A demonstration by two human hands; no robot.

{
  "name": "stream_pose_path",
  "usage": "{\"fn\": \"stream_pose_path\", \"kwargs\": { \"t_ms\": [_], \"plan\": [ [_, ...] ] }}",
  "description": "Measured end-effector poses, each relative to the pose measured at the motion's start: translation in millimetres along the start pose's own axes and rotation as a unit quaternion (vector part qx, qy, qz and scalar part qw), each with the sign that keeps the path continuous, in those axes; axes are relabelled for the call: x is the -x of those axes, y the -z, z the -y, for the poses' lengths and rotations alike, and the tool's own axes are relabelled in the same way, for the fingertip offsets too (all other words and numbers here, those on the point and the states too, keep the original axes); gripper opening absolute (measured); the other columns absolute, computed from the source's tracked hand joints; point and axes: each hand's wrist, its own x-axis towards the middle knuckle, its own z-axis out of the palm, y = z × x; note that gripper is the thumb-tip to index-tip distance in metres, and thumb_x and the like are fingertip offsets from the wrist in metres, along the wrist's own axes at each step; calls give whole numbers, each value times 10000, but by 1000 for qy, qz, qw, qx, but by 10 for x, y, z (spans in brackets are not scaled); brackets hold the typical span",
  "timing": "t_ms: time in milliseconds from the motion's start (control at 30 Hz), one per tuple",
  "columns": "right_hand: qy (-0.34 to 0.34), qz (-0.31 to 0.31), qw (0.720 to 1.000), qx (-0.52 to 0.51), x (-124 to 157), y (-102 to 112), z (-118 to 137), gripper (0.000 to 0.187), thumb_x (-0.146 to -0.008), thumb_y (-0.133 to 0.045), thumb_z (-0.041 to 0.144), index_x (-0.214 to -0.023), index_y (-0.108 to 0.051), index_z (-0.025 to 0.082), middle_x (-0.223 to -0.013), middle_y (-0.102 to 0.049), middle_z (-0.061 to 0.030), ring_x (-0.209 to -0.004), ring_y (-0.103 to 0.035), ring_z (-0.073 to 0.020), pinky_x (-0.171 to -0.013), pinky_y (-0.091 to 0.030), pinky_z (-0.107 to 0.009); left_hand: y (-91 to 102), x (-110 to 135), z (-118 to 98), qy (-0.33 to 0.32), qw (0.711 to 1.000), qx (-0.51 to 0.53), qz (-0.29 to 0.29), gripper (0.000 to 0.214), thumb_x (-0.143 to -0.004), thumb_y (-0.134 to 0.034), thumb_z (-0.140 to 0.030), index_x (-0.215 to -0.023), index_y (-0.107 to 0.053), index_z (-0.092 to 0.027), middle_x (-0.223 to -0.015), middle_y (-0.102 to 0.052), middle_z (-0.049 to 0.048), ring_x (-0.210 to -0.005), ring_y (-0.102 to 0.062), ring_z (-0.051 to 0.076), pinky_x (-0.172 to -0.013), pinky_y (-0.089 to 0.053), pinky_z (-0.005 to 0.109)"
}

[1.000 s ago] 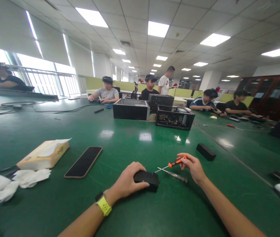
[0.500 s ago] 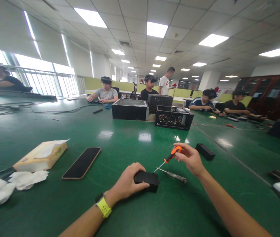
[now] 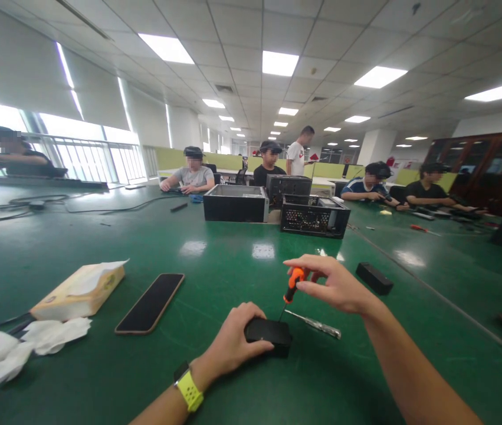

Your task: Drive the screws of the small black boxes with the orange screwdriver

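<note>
On the green table, a small black box (image 3: 272, 335) is gripped by my left hand (image 3: 238, 337), thumb along the near side and fingers over the far side. My right hand (image 3: 330, 283) pinches the orange and black handle of a screwdriver (image 3: 294, 284). Its shaft points steeply down, and the tip meets the box's top near the far right corner. I cannot make out a screw there. A second screwdriver with a clear handle (image 3: 328, 329) lies just right of the box. Farther right rests another black block (image 3: 374, 278).
Left of my hands lie a smartphone (image 3: 151, 302), a tissue pack (image 3: 80, 290) and crumpled tissues (image 3: 51, 336). Black computer cases (image 3: 235, 206) stand ahead at mid-table. Cables (image 3: 25, 206) run along the left. Several people sit around the table; one person (image 3: 295, 156) stands behind.
My right hand has moved left and tipped the orange screwdriver from a slant to nearly upright. My left hand keeps its hold on the box. The whole view has shifted slightly.
</note>
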Motion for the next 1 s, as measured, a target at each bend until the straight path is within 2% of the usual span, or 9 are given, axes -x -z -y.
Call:
{"fn": "stream_pose_path", "kwargs": {
  "t_ms": [167,233,300,433,500,600,700,900,1000],
  "plan": [
    [-29,-78,993,78,74,-54,11,298,-816,-701,318,-1084,-704,188,-758,-646,-4,-611,-545,-132,-577,-434,-262,0,0,8,3,1000,6,4,408,-772,-770,-479,-1014,-599,-198,-998,-616,47,-896,-548,239,-812,-400,333],
    [-27,-103,988,115,59,-105,35,263,-829,-693,334,-1043,-709,182,-745,-644,-6,-613,-536,-135,-595,-428,-271,0,-5,12,3,1000,5,4,408,-773,-771,-478,-1011,-599,-195,-995,-615,48,-893,-546,239,-809,-399,333],
    [-8,-97,987,126,39,-130,64,248,-868,-646,305,-1079,-694,183,-804,-654,-20,-672,-557,-146,-639,-438,-279,0,-9,15,4,1000,2,5,402,-775,-770,-473,-1007,-599,-193,-991,-616,48,-895,-546,240,-808,-399,333],
    [17,-44,996,79,39,-88,89,346,-919,-527,192,-1256,-604,206,-982,-661,-39,-792,-593,-150,-678,-464,-263,5,-6,15,7,1000,-7,10,407,-759,-785,-461,-1011,-601,-199,-1001,-620,49,-908,-544,244,-811,-401,334],
    [10,-40,996,76,54,-59,71,336,-919,-546,221,-1249,-609,207,-948,-665,-33,-763,-596,-147,-659,-463,-260,9,1,13,11,1000,-10,10,409,-755,-789,-454,-1018,-602,-203,-1005,-618,49,-910,-543,245,-813,-405,335],
    [-13,-64,990,122,67,-54,26,278,-875,-647,331,-1119,-678,200,-813,-667,-13,-685,-589,-150,-655,-447,-281,10,7,12,13,1000,-11,9,408,-757,-786,-455,-1021,-602,-205,-995,-615,47,-899,-541,243,-810,-409,335],
    [-16,-79,985,155,60,-77,6,220,-871,-653,337,-1032,-704,196,-805,-672,-16,-712,-598,-161,-684,-439,-295,6,0,14,9,1000,-9,10,400,-763,-781,-455,-1018,-601,-205,-993,-613,47,-897,-542,242,-812,-410,335],
    [2,-48,994,93,42,-58,34,311,-888,-565,195,-1191,-639,198,-879,-648,-17,-698,-576,-132,-635,-450,-252,9,-3,2,9,1000,-9,11,399,-765,-781,-451,-1019,-605,-199,-995,-611,51,-911,-547,245,-825,-413,340],
    [-22,-61,994,91,52,-37,10,308,-874,-613,263,-1171,-652,193,-829,-654,-9,-648,-564,-131,-601,-446,-251,17,11,-5,13,1000,-14,11,409,-766,-774,-467,-1025,-606,-199,-1001,-612,54,-913,-546,245,-831,-418,342]
  ]
}}
